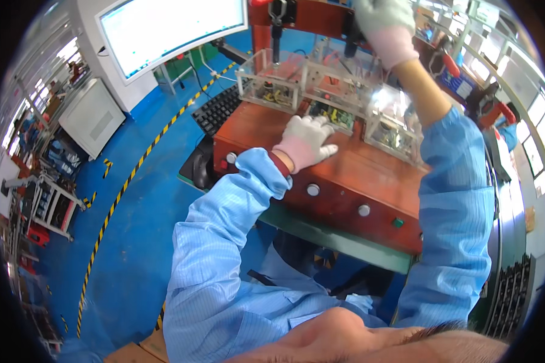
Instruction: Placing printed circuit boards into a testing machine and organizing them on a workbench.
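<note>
My left hand [307, 140], in a white and pink glove, lies on the red fixture box [369, 162] with its thumb and fingers apart. Its fingertips reach the near edge of a green circuit board [334, 116] seated between clear plastic frames. My right hand [389, 29], gloved alike, is raised at the top edge of the view, beside the red upright frame. Its fingers look curled, and whatever they hold is hidden. Toggle clamps with red handles [449, 64] are mounted close to it. Black posts [277, 43] point down over the clear frames.
A lit monitor [174, 31] stands at upper left, with a black keyboard [217, 111] and black mouse [202, 168] left of the box. Silver buttons [313, 189] and a green button [398, 222] line its front. Yellow-black tape [134, 170] crosses the blue floor.
</note>
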A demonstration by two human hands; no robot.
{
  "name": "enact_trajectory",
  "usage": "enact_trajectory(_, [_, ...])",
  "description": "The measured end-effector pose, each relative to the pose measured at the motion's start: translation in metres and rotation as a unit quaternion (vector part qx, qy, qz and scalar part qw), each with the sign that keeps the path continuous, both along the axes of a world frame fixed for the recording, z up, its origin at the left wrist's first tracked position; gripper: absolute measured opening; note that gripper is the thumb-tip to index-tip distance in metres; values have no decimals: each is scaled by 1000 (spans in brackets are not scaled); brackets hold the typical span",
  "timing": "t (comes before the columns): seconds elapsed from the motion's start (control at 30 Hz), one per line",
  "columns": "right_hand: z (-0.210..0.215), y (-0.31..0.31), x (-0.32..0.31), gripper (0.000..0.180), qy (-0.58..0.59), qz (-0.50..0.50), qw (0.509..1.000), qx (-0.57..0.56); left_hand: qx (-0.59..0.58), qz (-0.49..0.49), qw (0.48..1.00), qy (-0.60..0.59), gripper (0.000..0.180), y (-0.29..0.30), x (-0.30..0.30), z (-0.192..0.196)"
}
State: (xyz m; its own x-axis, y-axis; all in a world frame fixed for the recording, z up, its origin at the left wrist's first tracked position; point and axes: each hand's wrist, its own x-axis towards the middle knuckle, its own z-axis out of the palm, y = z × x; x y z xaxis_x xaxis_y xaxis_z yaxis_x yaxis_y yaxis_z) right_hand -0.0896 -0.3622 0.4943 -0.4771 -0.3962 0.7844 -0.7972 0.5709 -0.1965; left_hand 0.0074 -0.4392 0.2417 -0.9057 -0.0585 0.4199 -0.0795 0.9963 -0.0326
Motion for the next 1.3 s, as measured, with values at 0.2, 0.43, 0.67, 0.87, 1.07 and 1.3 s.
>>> enact_trajectory(0.2, [-105,63,61,19,124,266,945,145,32,-37,997,63,44,15,39,-8])
enact_trajectory(0.43, [-156,59,35,43,-114,126,885,434,69,-89,991,73,40,71,92,4])
enact_trajectory(0.67, [-136,106,56,45,-164,122,904,375,147,-259,943,146,32,94,118,16])
enact_trajectory(0.87, [-107,289,78,55,-251,119,943,182,207,-361,897,148,24,92,128,-8])
enact_trajectory(1.07, [-178,435,106,58,-454,-147,835,273,245,-393,876,137,24,115,108,-23])
enact_trajectory(1.3, [-275,502,125,50,-510,-270,677,457,220,-451,859,107,23,145,88,-24])
